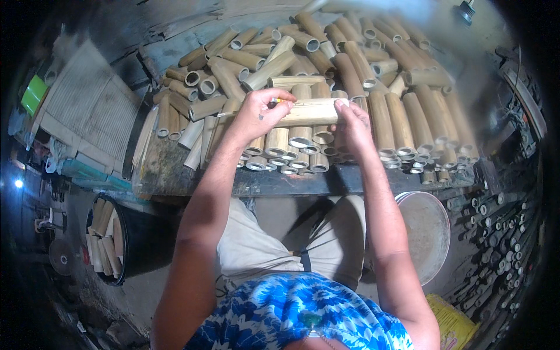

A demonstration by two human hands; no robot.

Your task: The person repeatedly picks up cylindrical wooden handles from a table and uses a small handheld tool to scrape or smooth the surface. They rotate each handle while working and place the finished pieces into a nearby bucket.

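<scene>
A pale split bamboo piece (312, 114) lies crosswise over the stacked bamboo tubes, in front of me. My right hand (354, 121) grips its right end, with the thumb on top and the fingers underneath. At the left end is my left hand (263, 114), its fingers pinched on a slim tool (274, 101) with a bit of yellow and red. Its exact kind is hidden by the fingers. Under and behind the piece, many short bamboo tubes (276, 142) rest with their cut ends facing me. Another split piece (291, 81) sits just beyond.
A dark workbench (280, 185) carries the heap of bamboo tubes (350, 70). On the left, a black bin (143, 245) holds split bamboo. A round pale tub (429, 233) stands at the right, near long bamboo poles (501, 256) and a yellow sack (452, 324).
</scene>
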